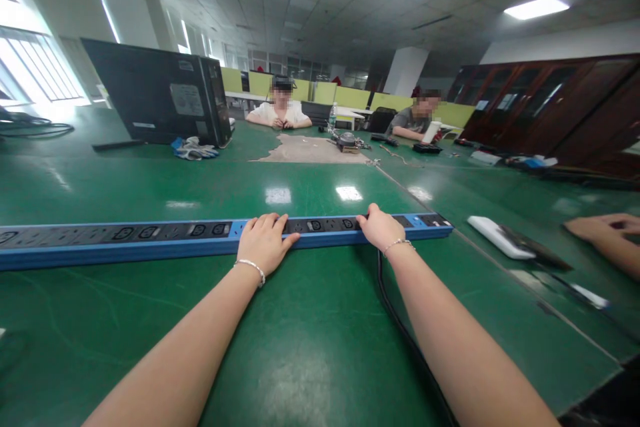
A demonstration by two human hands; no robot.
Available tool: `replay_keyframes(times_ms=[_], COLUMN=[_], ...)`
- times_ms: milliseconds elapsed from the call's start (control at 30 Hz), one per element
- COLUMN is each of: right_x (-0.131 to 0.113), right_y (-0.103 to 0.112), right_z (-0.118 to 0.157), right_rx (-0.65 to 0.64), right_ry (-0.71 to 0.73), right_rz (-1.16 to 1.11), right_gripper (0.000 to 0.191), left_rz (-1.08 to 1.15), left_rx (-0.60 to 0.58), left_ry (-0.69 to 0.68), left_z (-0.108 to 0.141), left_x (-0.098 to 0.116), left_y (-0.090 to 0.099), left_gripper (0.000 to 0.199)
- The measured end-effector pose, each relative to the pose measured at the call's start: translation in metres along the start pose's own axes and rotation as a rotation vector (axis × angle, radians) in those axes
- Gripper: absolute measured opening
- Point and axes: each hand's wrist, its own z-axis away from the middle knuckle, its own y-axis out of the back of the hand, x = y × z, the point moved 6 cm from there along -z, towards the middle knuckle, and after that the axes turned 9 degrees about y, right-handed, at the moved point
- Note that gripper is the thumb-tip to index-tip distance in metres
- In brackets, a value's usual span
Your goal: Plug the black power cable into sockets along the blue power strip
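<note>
A long blue power strip (325, 238) with black sockets lies across the green table. My left hand (263, 240) is closed over its middle, with the fingers on the top and the thumb along the near edge. Farther right, my right hand (383, 228) is pinched at the sockets, around what looks like a black plug, mostly hidden by the fingers. From beneath that wrist a black cable (387, 293) runs down toward the near edge of the table. Both wrists wear bracelets.
A black computer case (165, 93) stands at the back left, with gloves (195, 148) beside it. To the right lie a white object (500, 237) and another person's hand (607, 233). Two people sit across the table, near a bottle (333, 117) and a bare tan patch (310, 149).
</note>
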Motion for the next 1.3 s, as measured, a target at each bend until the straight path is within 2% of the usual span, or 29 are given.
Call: replay_keyframes(times_ms=[200,600,667,733,833,900,1000,1133,1300], right_x=[0.004,0.005,0.006,0.011,0.023,0.032,0.051,0.085,0.123], right_y=[-0.002,-0.005,-0.002,0.010,0.042,0.065,0.080,0.065,0.039], right_z=[-0.001,0.000,-0.002,-0.004,-0.008,-0.008,-0.005,-0.004,-0.012], right_rx=[0.074,0.102,0.129,0.198,0.351,0.414,0.391,0.316,0.269], right_ry=[-0.022,-0.016,-0.013,-0.016,-0.027,-0.032,-0.080,-0.171,-0.256], right_rz=[-0.080,-0.135,-0.160,-0.232,-0.358,-0.361,-0.372,-0.442,-0.243], right_gripper=[0.035,0.031,0.029,0.028,0.030,0.031,0.029,0.030,0.033], left_rz=[0.009,-0.008,-0.003,0.000,0.001,0.002,0.005,0.012,0.015], left_rx=[-0.003,0.012,0.011,0.010,0.024,0.036,0.036,0.028,0.010], left_ry=[0.006,-0.012,-0.010,-0.007,-0.020,-0.026,-0.022,-0.022,-0.011], left_z=[0.000,-0.001,-0.001,-0.001,0.000,0.000,0.000,0.000,-0.001], left_x=[-0.001,0.000,0.000,-0.001,0.000,0.000,-0.001,-0.001,-0.001], left_y=[-0.002,-0.002,-0.002,-0.003,-0.002,-0.002,-0.002,-0.003,-0.002], left_gripper=[0.054,0.056,0.055,0.055,0.055,0.055,0.056,0.056,0.056])
